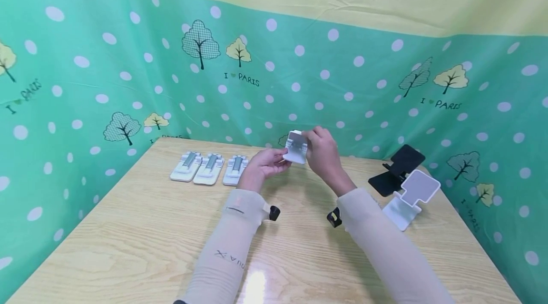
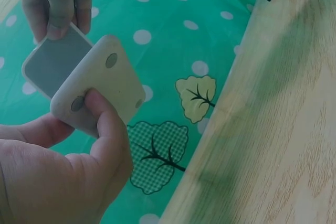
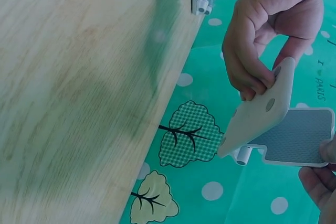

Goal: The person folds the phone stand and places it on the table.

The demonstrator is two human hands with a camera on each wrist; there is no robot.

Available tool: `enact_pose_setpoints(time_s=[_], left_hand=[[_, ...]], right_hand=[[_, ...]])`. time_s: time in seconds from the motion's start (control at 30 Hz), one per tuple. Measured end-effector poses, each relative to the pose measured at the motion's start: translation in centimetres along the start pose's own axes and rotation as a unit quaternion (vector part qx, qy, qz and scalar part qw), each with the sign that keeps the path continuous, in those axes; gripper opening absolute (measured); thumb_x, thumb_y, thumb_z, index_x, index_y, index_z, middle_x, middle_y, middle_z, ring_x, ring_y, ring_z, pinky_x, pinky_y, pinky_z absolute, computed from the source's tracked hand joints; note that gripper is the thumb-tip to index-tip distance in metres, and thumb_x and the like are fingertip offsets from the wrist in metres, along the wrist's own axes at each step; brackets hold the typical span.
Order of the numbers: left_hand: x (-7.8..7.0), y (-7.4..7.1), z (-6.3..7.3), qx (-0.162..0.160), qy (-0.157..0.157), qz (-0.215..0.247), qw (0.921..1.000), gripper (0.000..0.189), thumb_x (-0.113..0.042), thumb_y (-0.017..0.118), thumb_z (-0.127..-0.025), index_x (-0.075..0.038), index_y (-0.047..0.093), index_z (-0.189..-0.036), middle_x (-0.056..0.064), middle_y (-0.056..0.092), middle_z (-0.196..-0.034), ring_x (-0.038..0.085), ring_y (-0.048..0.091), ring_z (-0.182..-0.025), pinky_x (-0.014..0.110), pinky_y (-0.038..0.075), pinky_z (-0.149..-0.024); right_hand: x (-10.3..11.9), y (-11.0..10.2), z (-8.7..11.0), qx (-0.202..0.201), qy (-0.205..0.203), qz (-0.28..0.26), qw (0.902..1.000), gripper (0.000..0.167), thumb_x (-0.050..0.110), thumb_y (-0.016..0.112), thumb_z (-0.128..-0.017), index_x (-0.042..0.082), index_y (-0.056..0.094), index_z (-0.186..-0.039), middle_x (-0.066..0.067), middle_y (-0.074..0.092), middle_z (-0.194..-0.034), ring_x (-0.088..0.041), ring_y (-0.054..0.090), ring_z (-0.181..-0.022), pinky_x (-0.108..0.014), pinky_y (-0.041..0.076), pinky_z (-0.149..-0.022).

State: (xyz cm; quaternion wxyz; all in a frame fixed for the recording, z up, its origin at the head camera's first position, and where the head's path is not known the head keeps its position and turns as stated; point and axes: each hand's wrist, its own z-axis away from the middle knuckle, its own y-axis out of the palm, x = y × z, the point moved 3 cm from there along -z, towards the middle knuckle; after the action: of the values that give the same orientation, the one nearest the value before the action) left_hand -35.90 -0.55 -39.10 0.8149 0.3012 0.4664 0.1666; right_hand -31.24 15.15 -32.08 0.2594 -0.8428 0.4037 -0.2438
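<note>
Both hands hold one white folding phone stand [image 1: 296, 147] in the air over the far part of the wooden table [image 1: 141, 237]. My left hand [image 1: 284, 155] pinches its cream base plate [image 2: 105, 77], thumb on the underside. My right hand [image 1: 306, 138] grips the top edge of the hinged plate with the grey pad [image 2: 50, 66], which stands partly swung away from the base. In the right wrist view the left hand [image 3: 260, 80] pinches the base plate [image 3: 260, 111], and the right hand's fingertips [image 3: 323, 166] touch the grey-padded plate [image 3: 299, 137].
Three folded white stands [image 1: 208, 169] lie in a row at the table's far left. An unfolded black stand [image 1: 396, 168] and an unfolded white stand [image 1: 413, 197] stand at the right. Green spotted cloth [image 1: 299, 80] walls the table in.
</note>
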Motion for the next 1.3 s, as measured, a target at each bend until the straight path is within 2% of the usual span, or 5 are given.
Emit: enact_pose_setpoints(time_s=[0.4, 0.7, 0.93, 1.1, 1.3], left_hand=[[-0.1, -0.1, 0.0, 0.001, -0.002, 0.032, 0.9995, 0.024, 0.002, 0.056, -0.101, 0.003, 0.052, -0.125, 0.023, 0.055, -0.142, 0.030, 0.056, -0.122, 0.037, 0.047, -0.112], [-0.1, -0.3, 0.0, -0.010, -0.004, 0.058, 0.9983, 0.033, 0.000, 0.054, -0.102, 0.001, 0.047, -0.135, 0.023, 0.055, -0.138, 0.030, 0.059, -0.117, 0.037, 0.053, -0.106], [-0.1, -0.4, 0.1, -0.012, -0.006, 0.064, 0.9978, 0.025, 0.000, 0.051, -0.104, 0.002, 0.049, -0.128, 0.022, 0.054, -0.139, 0.030, 0.057, -0.119, 0.037, 0.051, -0.108], [-0.2, -0.6, 0.2, -0.016, -0.010, 0.080, 0.9966, 0.039, 0.000, 0.049, -0.104, 0.001, 0.043, -0.143, 0.023, 0.052, -0.142, 0.031, 0.055, -0.124, 0.037, 0.051, -0.107], [-0.4, -0.7, 0.3, -0.014, -0.006, 0.086, 0.9962, 0.062, 0.002, 0.050, -0.103, -0.013, 0.024, -0.158, 0.023, 0.050, -0.145, 0.032, 0.055, -0.126, 0.038, 0.051, -0.108]], right_hand=[[0.2, 0.0, 0.5, 0.014, -0.006, -0.008, 0.9999, 0.025, -0.016, 0.068, -0.083, -0.006, 0.074, -0.105, -0.016, 0.066, -0.097, -0.033, 0.061, -0.090, -0.038, 0.060, -0.080], [0.1, 0.4, 0.9, 0.023, -0.014, -0.010, 0.9996, 0.022, -0.016, 0.067, -0.084, -0.006, 0.074, -0.102, -0.012, 0.064, -0.093, -0.029, 0.060, -0.085, -0.035, 0.058, -0.074], [0.3, 0.6, 1.1, 0.023, -0.031, -0.011, 0.9992, 0.023, -0.015, 0.068, -0.084, -0.003, 0.075, -0.102, -0.012, 0.068, -0.094, -0.029, 0.060, -0.084, -0.035, 0.059, -0.073], [0.8, 0.7, 1.4, 0.030, -0.052, -0.002, 0.9982, 0.028, -0.015, 0.069, -0.081, -0.002, 0.075, -0.105, -0.013, 0.070, -0.097, -0.031, 0.062, -0.087, -0.037, 0.059, -0.074], [1.1, 0.8, 1.7, 0.030, -0.067, 0.005, 0.9973, 0.032, -0.017, 0.069, -0.079, -0.001, 0.076, -0.106, -0.013, 0.071, -0.098, -0.030, 0.061, -0.085, -0.038, 0.058, -0.073]])
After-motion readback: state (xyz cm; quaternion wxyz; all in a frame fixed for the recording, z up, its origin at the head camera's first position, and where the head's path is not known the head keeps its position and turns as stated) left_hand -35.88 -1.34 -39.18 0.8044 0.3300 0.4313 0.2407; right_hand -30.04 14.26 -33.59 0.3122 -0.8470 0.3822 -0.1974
